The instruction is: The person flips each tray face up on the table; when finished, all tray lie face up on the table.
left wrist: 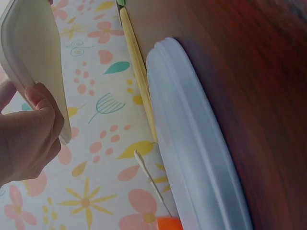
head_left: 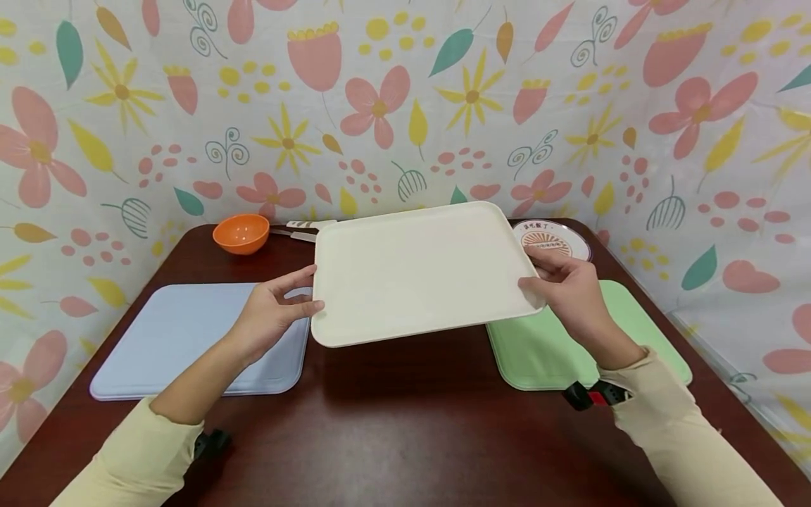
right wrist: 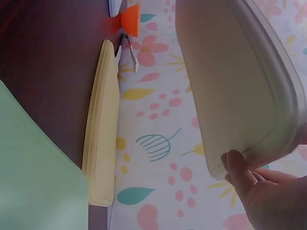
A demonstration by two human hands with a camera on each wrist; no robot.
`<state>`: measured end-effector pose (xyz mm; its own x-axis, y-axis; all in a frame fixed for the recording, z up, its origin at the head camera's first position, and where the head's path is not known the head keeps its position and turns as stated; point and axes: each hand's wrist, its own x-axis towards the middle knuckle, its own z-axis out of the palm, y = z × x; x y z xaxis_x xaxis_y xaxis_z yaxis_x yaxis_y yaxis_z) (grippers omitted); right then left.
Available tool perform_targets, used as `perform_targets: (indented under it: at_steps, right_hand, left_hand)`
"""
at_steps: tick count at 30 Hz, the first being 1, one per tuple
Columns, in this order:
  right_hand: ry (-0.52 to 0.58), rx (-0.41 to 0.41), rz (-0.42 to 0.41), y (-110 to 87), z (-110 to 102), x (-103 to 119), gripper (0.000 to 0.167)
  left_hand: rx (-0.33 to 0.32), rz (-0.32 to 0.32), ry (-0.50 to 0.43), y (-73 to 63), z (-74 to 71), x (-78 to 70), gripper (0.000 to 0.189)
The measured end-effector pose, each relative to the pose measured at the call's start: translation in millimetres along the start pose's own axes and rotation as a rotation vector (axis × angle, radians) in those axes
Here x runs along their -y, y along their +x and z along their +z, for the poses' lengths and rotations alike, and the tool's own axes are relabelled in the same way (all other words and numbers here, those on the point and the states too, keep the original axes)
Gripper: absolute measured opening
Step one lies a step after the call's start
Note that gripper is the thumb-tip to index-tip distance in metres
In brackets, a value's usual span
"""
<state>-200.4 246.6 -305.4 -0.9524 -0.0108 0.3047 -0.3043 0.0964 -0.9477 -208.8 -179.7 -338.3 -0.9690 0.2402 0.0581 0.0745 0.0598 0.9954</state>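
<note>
The left hand (head_left: 269, 313) pinches the near-left part of a cream tray (head_left: 424, 274), thumb on the upper face and fingers round the edge; the right hand (head_left: 567, 289) grips the opposite short side the same way, its fingertips pressed to the underside. From where I stand, both holds look shallow, only at the rim. If either thumb slid, I'd expect that end to swing down, since nothing else bears the weight. The tray is already tilted, its right end higher than its left, so an uneven lower could bring the left corner onto the table (head_left: 405, 436) first.

The tray hangs in the air between the 2 hands, its short sides against their fingers, clear of the tabletop. Beyond and below it, a yellowish tray (right wrist: 103, 139) lies flat towards the back; the held piece hides it from above, so a blind descent might knock it. A blue tray (head_left: 190, 331) lies under the left forearm's side, a green tray (head_left: 570, 359) under the right hand. Farther out, an orange bowl (head_left: 241, 234) and slim pale utensils (head_left: 300, 224) stand back left, where a wide sweep could catch them; a patterned plate (head_left: 548, 239) sits back right, just past the right fingers.
</note>
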Motion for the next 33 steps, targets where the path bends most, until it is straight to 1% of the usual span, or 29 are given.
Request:
perform_targets:
  at_steps: [3, 7, 10, 14, 17, 21, 25, 29, 33]
  right_hand:
    - [-0.058, 0.019, 0.005, -0.4, 0, -3, 0.054]
    - [-0.203, 0.045, -0.021, -1.6, 1, -8, 0.049]
    - [-0.282, 0.06, -0.043, -2.7, 2, -12, 0.047]
    - [-0.326, 0.106, -0.048, -4.1, 2, -15, 0.049]
    - [-0.356, 0.143, -0.039, -4.7, 1, -17, 0.052]
    - [-0.404, 0.183, -0.015, -4.1, -2, -20, 0.054]
    - [-0.479, 0.221, -0.008, -3.5, -4, -24, 0.054]
    - [-0.539, 0.287, 0.005, -4.3, -6, -30, 0.053]
    - [-0.563, 0.344, 0.037, -5.7, -5, -34, 0.054]
  left_hand:
    - [-0.009, -0.001, 0.049, -0.3, -1.8, 0.4, 0.068]
    - [-0.017, -0.01, 0.1, -1.9, -3.3, 1.9, 0.068]
    - [-0.011, 0.004, 0.161, -2.8, -3.9, 4.1, 0.068]
    - [0.012, 0.051, 0.247, -3.7, -4.9, 6.5, 0.069]
    - [0.02, 0.072, 0.281, -4.0, -5.5, 6.6, 0.07]
    - [0.024, 0.063, 0.322, -3.7, -5.9, 6.1, 0.069]
    - [0.05, 0.055, 0.362, -4.3, -7.0, 8.2, 0.07]
    - [0.073, 0.063, 0.413, -5.3, -9.4, 14.2, 0.071]
    - [0.076, 0.077, 0.475, -6.2, -10.8, 18.1, 0.069]
